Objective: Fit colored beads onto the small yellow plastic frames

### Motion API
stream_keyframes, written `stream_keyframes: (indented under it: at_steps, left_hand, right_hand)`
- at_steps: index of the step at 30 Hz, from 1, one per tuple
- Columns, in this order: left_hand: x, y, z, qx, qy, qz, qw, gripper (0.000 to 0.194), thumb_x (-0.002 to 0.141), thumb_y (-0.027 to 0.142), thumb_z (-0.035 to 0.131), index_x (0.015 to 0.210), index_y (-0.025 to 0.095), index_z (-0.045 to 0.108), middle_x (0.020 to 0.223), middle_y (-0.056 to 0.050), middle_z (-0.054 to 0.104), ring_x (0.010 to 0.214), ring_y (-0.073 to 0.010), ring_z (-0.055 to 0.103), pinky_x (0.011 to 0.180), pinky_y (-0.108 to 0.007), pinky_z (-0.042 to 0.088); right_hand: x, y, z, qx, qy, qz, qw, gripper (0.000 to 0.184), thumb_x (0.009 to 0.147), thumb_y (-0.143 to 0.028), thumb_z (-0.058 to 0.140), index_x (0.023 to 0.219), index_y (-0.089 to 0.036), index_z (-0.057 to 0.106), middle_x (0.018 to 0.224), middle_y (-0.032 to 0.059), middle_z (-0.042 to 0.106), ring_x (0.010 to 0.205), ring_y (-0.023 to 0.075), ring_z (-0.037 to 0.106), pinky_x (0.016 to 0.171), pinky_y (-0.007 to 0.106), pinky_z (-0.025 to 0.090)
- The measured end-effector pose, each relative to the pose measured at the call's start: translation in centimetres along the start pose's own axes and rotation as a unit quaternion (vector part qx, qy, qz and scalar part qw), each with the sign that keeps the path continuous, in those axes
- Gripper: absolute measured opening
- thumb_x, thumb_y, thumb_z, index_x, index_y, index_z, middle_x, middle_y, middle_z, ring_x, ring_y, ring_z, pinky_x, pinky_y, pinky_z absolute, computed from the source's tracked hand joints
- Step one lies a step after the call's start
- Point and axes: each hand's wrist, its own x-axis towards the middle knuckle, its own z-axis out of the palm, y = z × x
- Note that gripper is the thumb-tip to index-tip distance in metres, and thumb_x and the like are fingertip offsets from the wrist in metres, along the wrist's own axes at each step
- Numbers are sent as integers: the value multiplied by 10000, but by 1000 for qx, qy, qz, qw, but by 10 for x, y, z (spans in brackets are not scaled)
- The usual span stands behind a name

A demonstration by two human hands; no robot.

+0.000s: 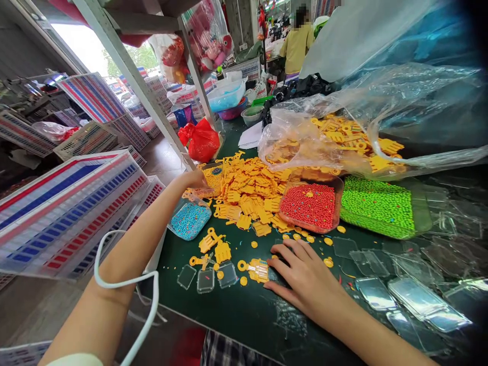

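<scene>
My left hand (192, 180) reaches to a clear tray of small yellow beads (213, 180) at the far left of the table; its fingers are mostly hidden. My right hand (299, 267) rests on the green tabletop, fingers spread, with fingertips at the right edge of a yellow hand-shaped plastic piece (257, 270) that has a ring at one end. Several similar yellow pieces (213, 246) lie to the left, near small clear plastic covers (206, 280). Behind them is a big heap of yellow pieces (251, 188).
Trays of blue beads (190, 221), red beads (309, 206) and green beads (377, 206) line the heap. A plastic bag (297, 137) of yellow pieces lies behind. Clear plates (417, 300) cover the right side. A white cable (152, 305) hangs by my left arm; crates (76, 213) stand left.
</scene>
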Motion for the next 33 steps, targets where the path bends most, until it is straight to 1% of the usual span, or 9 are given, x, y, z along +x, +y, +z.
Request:
stream_keyframes:
  at_steps: [4, 7, 12, 15, 17, 18, 22, 27, 33]
  left_hand:
    - [-4, 8, -5, 20, -50, -39, 998, 376, 704, 463, 691, 864, 136, 786, 801, -87, 723, 775, -229, 595, 721, -294, 416]
    - [-13, 17, -7, 31, -29, -55, 998, 307, 724, 430, 701, 841, 158, 784, 815, -78, 728, 781, -226, 603, 737, -307, 414]
    - [-39, 36, -11, 56, 107, -94, 988, 299, 803, 425, 677, 890, 155, 769, 951, -128, 695, 960, -303, 590, 869, -419, 357]
    - [-69, 61, -5, 52, 216, -62, 973, 315, 904, 446, 566, 962, 198, 751, 1094, -101, 633, 1037, -274, 544, 886, -402, 343]
    - [-93, 85, 9, 16, 308, 41, 950, 317, 926, 459, 538, 901, 232, 759, 995, -60, 621, 957, -228, 551, 827, -356, 365]
    - [-106, 97, 20, -4, 329, 94, 940, 310, 921, 466, 547, 881, 244, 761, 933, -43, 609, 913, -209, 548, 797, -335, 369]
    - [-148, 134, 74, -67, 351, 208, 911, 284, 912, 463, 568, 856, 270, 769, 797, -19, 570, 765, -168, 514, 716, -312, 363]
    - [-158, 145, 125, -125, 326, 232, 908, 305, 926, 459, 545, 848, 274, 775, 737, -8, 570, 715, -152, 510, 679, -306, 364]
    - [-153, 151, 138, -107, 328, 248, 905, 328, 935, 451, 529, 847, 257, 777, 750, -20, 580, 720, -156, 511, 683, -312, 355]
  right_hand:
    - [0, 0, 0, -4, 6, -2, 1000, 277, 770, -478, 721, 837, -215, 665, 947, 53, 671, 966, 261, 559, 857, 392, 422]
    - [0, 0, -1, -1, 8, 1, 1000, 301, 725, -473, 765, 831, -211, 665, 950, 46, 672, 949, 259, 560, 858, 389, 423]
    - [0, 0, -3, 14, -4, 3, 1000, 279, 740, -453, 759, 840, -210, 667, 948, 50, 664, 966, 259, 551, 874, 389, 418]
    - [-1, 1, -4, 21, -12, 5, 1000, 289, 766, -462, 731, 883, -203, 672, 970, 62, 659, 981, 264, 537, 879, 398, 411]
    - [-1, 0, -8, 18, -18, 4, 1000, 346, 772, -484, 718, 954, -193, 675, 997, 77, 654, 988, 270, 527, 886, 412, 402]
    - [-1, 0, -11, 18, -24, 1, 1000, 374, 774, -494, 713, 985, -188, 674, 1004, 83, 652, 987, 272, 524, 887, 417, 397]
    - [1, 3, -21, 31, -68, -18, 997, 353, 812, -487, 679, 1004, -191, 687, 980, 80, 650, 961, 258, 515, 846, 395, 389]
    - [3, 8, -23, 32, -102, -35, 994, 290, 856, -465, 635, 929, -197, 720, 909, 55, 647, 916, 235, 493, 816, 372, 362]
    - [3, 9, -17, 38, -99, -40, 994, 263, 867, -442, 632, 924, -201, 722, 886, 47, 640, 890, 217, 476, 784, 350, 346]
